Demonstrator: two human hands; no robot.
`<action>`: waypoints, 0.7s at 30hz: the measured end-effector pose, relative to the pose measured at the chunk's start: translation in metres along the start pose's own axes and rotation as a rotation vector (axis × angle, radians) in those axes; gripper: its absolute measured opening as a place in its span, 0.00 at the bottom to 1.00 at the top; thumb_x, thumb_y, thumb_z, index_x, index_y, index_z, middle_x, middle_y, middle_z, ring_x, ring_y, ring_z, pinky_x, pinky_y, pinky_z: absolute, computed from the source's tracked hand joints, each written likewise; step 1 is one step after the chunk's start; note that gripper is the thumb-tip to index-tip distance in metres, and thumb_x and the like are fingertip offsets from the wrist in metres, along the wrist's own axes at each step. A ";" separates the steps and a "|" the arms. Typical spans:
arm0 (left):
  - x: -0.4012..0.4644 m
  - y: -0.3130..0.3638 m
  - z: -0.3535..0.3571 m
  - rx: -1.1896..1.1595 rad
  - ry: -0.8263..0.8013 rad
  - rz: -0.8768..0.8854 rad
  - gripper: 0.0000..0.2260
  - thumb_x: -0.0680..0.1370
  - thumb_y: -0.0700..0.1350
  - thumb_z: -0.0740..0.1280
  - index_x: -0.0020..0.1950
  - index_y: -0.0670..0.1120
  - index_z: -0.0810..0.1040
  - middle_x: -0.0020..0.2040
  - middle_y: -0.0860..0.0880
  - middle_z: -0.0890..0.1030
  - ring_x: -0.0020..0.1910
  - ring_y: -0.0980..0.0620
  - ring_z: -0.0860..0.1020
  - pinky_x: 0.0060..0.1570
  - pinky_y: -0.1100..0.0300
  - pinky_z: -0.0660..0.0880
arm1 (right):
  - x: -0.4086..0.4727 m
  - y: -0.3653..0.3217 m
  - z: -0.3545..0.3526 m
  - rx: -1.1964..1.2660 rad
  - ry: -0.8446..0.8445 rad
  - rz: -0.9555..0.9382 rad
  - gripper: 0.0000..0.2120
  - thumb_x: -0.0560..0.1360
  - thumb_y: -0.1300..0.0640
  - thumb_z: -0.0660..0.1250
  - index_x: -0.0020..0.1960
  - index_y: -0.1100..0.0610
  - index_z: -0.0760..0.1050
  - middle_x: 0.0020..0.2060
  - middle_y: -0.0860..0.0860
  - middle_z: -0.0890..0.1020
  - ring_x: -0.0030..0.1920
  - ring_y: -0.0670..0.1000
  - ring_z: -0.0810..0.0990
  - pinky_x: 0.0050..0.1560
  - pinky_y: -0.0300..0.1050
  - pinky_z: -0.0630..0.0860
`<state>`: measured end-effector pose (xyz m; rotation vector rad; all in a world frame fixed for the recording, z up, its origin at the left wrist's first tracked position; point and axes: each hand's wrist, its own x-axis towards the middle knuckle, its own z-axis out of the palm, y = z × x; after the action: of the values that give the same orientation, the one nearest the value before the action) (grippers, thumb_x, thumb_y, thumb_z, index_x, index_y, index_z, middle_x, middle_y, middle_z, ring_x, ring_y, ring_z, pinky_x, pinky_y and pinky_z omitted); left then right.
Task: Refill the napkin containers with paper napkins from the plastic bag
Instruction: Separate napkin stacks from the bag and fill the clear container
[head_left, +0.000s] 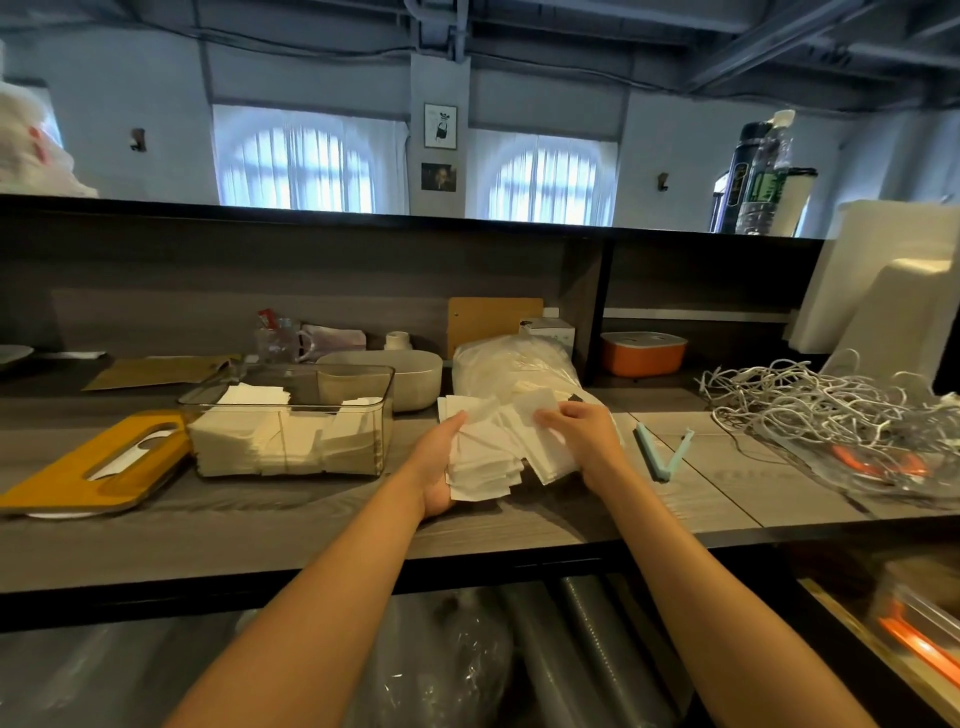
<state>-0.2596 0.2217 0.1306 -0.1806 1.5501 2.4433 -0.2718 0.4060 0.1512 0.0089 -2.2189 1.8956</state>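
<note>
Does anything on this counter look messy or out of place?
Yes. The napkins in the left hand and right hand are fanned unevenly, not squared. A tangled heap of white cords sprawls at the right, and the container's lid lies off beside it.

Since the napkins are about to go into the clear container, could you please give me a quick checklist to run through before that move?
1. Napkins in hand: ok. The left hand supports the napkin stack from below, and the right hand grips its right side.
2. Stack tidy: not ok. The napkins are fanned out and uneven.
3. Container open: ok. The clear container has no lid on; the yellow lid lies to its left.
4. Room in the container: cannot tell. It already holds many napkins.
5. Path clear: ok. Nothing stands between the hands and the container.
6. Supply left: ok. The plastic bag behind the hands looks full.
</note>
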 end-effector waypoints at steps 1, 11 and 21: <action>-0.001 0.000 0.000 -0.017 -0.003 -0.002 0.17 0.84 0.53 0.59 0.62 0.43 0.78 0.52 0.40 0.84 0.48 0.41 0.83 0.44 0.47 0.78 | 0.000 0.000 -0.002 0.061 0.047 0.003 0.09 0.73 0.58 0.73 0.46 0.64 0.82 0.40 0.60 0.81 0.43 0.56 0.77 0.49 0.55 0.77; -0.003 0.000 0.007 0.075 -0.068 -0.023 0.19 0.84 0.57 0.55 0.61 0.46 0.77 0.48 0.42 0.84 0.47 0.43 0.82 0.43 0.50 0.78 | 0.000 -0.010 0.009 0.180 -0.149 -0.149 0.07 0.77 0.57 0.68 0.42 0.57 0.80 0.36 0.52 0.82 0.39 0.53 0.81 0.42 0.49 0.78; 0.006 -0.002 0.006 0.082 -0.028 0.010 0.24 0.83 0.60 0.56 0.68 0.45 0.75 0.59 0.39 0.82 0.59 0.39 0.81 0.61 0.42 0.76 | 0.012 0.007 0.020 -0.402 -0.112 -0.324 0.12 0.79 0.53 0.66 0.44 0.63 0.79 0.37 0.59 0.80 0.37 0.52 0.75 0.39 0.45 0.68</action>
<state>-0.2646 0.2286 0.1301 -0.1235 1.6398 2.3738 -0.2880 0.3893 0.1436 0.3912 -2.4534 1.2926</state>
